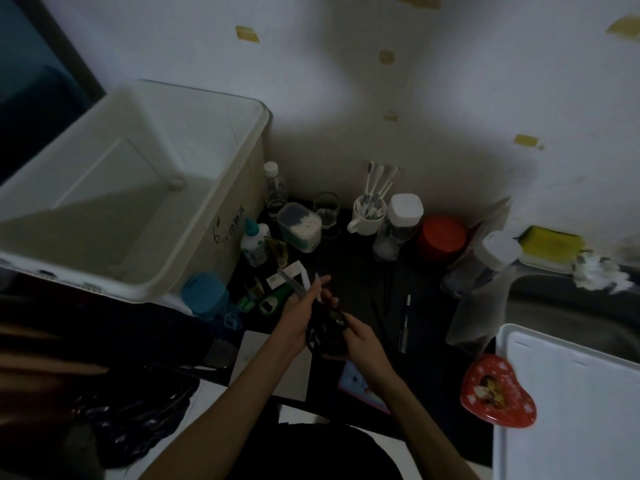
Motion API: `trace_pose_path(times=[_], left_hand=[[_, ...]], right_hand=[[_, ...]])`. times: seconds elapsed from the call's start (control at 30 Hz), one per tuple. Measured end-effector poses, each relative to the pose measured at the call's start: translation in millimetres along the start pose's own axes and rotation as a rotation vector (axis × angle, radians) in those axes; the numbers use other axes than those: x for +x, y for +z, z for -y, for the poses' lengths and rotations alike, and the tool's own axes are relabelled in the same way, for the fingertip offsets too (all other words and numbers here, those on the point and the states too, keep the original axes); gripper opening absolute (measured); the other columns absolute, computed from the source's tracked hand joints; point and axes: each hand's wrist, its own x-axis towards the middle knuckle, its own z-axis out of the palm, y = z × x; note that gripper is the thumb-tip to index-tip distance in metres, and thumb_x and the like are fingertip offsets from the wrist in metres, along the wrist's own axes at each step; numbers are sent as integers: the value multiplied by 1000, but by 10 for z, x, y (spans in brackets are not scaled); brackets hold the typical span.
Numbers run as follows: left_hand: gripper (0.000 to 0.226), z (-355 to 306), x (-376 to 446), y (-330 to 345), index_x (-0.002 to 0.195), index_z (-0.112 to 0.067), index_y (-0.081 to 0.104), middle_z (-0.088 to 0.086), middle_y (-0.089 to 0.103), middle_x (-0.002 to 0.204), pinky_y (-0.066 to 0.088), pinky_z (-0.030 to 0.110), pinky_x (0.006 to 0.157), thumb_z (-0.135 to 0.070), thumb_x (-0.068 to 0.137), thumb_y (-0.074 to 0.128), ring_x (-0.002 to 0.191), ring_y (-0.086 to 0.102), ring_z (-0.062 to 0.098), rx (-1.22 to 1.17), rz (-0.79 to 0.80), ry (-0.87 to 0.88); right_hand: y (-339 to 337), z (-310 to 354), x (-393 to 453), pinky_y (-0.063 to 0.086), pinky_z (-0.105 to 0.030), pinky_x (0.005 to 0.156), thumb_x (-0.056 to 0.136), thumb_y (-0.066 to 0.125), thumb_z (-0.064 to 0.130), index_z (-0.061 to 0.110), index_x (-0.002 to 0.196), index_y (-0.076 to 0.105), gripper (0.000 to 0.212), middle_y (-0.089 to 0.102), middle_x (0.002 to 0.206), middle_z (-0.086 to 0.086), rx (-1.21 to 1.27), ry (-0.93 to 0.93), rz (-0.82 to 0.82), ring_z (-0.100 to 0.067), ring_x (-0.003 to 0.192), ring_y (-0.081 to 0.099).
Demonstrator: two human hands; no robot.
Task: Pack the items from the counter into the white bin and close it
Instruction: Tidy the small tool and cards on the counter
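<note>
Dark handwritten marks on side wall of white bin point(194, 188), left of centre frame: too blurred to read. No other legible text, labels, numbers.

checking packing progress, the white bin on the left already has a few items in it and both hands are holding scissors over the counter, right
Not quite: in the head view the white bin looks empty, nothing packed yet. The rest holds: the left hand and right hand both hold the dark-handled scissors over the counter.
</note>
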Motion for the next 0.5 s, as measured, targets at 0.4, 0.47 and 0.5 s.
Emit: trace_pose_path(times=[0.4,0.47,0.5], left_hand=[[27,-40,-24,153,68,-12,55,10,61,68,56,36,71,-22,83,75,69,65,24,95,4,148],[34,-115,-11,170,63,-13,54,11,59,67,55,37,71,-30,82,76,69,64,26,85,16,131],[38,-164,-12,184,60,-12,53,11,57,65,55,36,70,-34,83,75,67,64,25,69,25,118]], right_hand=[[175,108,57,54,-31,62,100,37,53,20,120,52,41,64,115,-5,220,185,-261,-21,98,66],[167,141,83,53,-31,64,102,37,49,22,116,53,35,63,114,-4,201,162,-294,-20,97,64],[164,153,91,53,-31,64,102,37,48,22,115,55,34,64,113,-4,193,137,-308,-20,97,65]])
